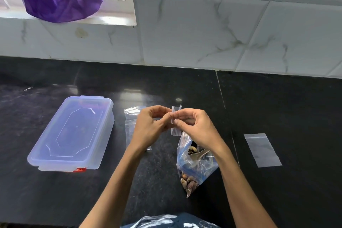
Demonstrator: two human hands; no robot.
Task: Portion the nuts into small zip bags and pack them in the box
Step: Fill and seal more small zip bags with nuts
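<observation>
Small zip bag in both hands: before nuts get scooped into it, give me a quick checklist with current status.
1. Small zip bag gripped: ok, left hand and right hand both pinch it at its edge.
2. Bag mouth open: cannot tell, fingers cover it.
3. Nut supply reachable: ok, the large bag of nuts lies right under the right hand, mouth open.
4. Scoop available: ok, a spoon sits inside the large bag.
5. Box ready for packing: not ok, its lid is on.
6. Spare bags: ok, one empty bag to the right, more bags behind the left hand.
</observation>
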